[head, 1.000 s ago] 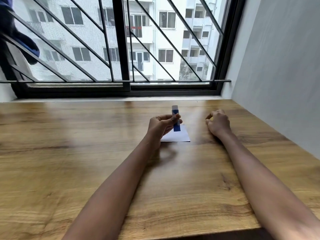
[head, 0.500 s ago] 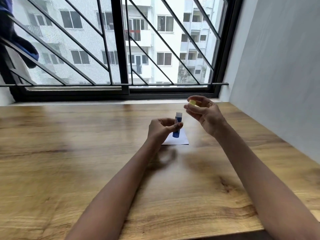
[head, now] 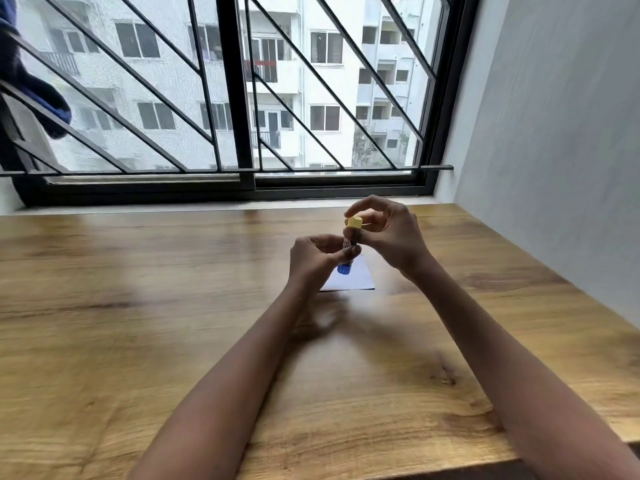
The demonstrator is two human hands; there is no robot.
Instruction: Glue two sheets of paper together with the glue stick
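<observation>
Left hand (head: pixel 317 259) pinched glue stick (head: pixel 346 263) upright over paper (head: pixel 356 280); right hand (head: pixel 388 230) fingertips pinched yellow cap (head: pixel 355 222), probably recapping.

A broad wooden table with a warm brown grain (head: pixel 138 306) runs up to a black-framed window with slanted metal bars (head: pixel 239 98), and a plain grey wall (head: pixel 554 150) borders it on the right. Through the glass stands a white apartment block with balconies (head: pixel 329 81). A dark blue cloth (head: pixel 31 84) hangs over the bars at far left.
</observation>
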